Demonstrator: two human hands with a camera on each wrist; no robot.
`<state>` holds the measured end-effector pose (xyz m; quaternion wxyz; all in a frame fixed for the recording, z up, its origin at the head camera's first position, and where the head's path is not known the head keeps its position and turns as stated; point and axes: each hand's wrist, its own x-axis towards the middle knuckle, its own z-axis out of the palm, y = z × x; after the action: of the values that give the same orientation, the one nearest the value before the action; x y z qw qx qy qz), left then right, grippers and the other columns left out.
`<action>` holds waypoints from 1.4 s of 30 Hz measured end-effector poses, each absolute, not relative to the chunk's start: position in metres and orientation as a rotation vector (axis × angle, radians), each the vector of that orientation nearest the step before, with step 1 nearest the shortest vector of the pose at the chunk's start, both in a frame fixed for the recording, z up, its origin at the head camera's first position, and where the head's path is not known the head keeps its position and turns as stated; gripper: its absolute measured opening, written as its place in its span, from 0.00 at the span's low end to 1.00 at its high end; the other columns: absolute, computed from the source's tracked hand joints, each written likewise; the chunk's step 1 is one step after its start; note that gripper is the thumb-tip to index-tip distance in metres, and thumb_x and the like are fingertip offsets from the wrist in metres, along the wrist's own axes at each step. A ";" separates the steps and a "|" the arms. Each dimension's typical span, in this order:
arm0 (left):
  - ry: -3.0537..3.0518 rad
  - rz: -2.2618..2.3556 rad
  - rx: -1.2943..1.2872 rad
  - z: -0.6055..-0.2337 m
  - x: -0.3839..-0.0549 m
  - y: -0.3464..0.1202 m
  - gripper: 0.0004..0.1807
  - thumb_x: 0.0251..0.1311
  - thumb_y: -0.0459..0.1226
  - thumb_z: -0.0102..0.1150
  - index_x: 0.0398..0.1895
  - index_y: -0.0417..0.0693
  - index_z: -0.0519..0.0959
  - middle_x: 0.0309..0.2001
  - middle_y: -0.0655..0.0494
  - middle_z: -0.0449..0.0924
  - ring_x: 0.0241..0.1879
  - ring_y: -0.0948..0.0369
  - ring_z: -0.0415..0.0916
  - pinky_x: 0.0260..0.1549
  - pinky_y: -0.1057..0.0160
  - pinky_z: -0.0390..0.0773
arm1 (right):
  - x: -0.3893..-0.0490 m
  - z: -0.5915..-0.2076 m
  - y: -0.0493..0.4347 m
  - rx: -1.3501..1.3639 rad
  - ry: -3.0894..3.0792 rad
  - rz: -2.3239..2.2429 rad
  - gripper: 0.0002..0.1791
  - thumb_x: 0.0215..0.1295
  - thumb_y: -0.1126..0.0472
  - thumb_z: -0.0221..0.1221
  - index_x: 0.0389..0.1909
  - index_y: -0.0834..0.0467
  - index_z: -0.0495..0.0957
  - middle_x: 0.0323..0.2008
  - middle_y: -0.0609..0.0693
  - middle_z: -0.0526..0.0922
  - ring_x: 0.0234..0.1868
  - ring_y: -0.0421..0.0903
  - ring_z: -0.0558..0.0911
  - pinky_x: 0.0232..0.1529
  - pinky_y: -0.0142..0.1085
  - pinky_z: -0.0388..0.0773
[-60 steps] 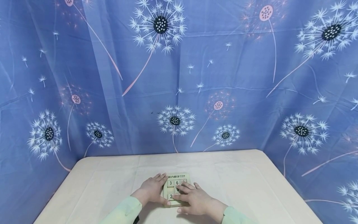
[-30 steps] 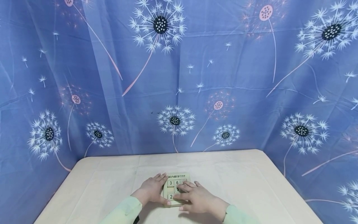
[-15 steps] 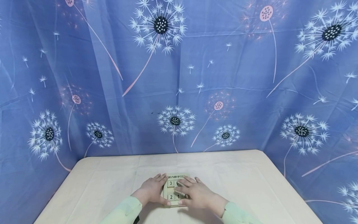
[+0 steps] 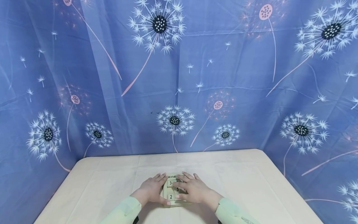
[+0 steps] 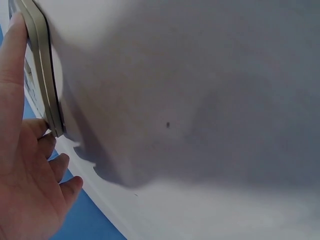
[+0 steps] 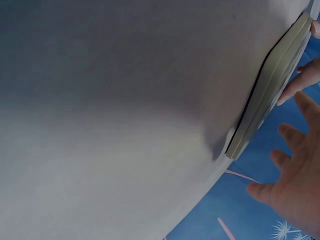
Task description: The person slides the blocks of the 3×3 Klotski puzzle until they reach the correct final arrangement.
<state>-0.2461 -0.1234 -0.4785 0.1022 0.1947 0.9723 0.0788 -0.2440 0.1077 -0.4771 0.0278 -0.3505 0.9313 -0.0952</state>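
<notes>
Number board (image 4: pixel 170 190) lies flat midway between the bench's (image 4: pixel 112 174) left and right edges, left hand (image 4: pixel 152 189) gripping its left side, thumb at near corner, seemingly to steady it so right hand (image 4: pixel 196 190), fingers spread over tiles (image 4: pixel 171 197), moves freely.

We see a blue curtain (image 4: pixel 237 71) with printed white and pink dandelions (image 4: pixel 174 120), hanging behind and beside a pale table (image 4: pixel 232 174). On this table we notice a small dark spot (image 5: pixel 168 125).
</notes>
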 end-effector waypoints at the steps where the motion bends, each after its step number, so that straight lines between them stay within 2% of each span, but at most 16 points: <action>1: 2.871 0.230 0.576 -0.479 -0.246 -0.124 0.62 0.41 0.69 0.75 0.77 0.45 0.65 0.79 0.50 0.64 0.79 0.47 0.60 0.75 0.42 0.68 | -0.245 -0.478 0.107 -1.068 2.872 -0.297 0.30 0.71 0.35 0.56 0.70 0.40 0.73 0.76 0.51 0.69 0.79 0.60 0.65 0.72 0.71 0.64; 6: 2.877 0.213 0.588 -0.482 -0.246 -0.126 0.63 0.42 0.70 0.73 0.78 0.47 0.64 0.79 0.51 0.63 0.79 0.47 0.59 0.75 0.41 0.68 | -0.250 -0.482 0.104 -1.030 2.863 -0.295 0.31 0.70 0.33 0.55 0.71 0.39 0.73 0.76 0.51 0.69 0.79 0.59 0.64 0.73 0.71 0.63; 25: 2.872 0.073 0.606 -0.493 -0.246 -0.127 0.63 0.46 0.77 0.62 0.81 0.54 0.59 0.82 0.57 0.56 0.82 0.52 0.52 0.81 0.43 0.55 | -0.252 -0.489 0.100 -0.978 2.865 -0.194 0.32 0.69 0.31 0.54 0.71 0.36 0.73 0.77 0.47 0.68 0.80 0.56 0.63 0.75 0.69 0.63; 42: 2.879 -0.014 0.609 -0.485 -0.245 -0.126 0.62 0.48 0.77 0.61 0.81 0.52 0.59 0.82 0.56 0.57 0.82 0.54 0.53 0.82 0.46 0.56 | -0.244 -0.484 0.101 -1.009 2.832 -0.178 0.30 0.68 0.31 0.56 0.69 0.33 0.74 0.79 0.45 0.65 0.82 0.55 0.60 0.75 0.68 0.62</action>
<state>-0.2445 -0.1259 -0.4846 0.0991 0.2060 0.9735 -0.0048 -0.2438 0.1014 -0.4835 0.0649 -0.3343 0.9384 -0.0591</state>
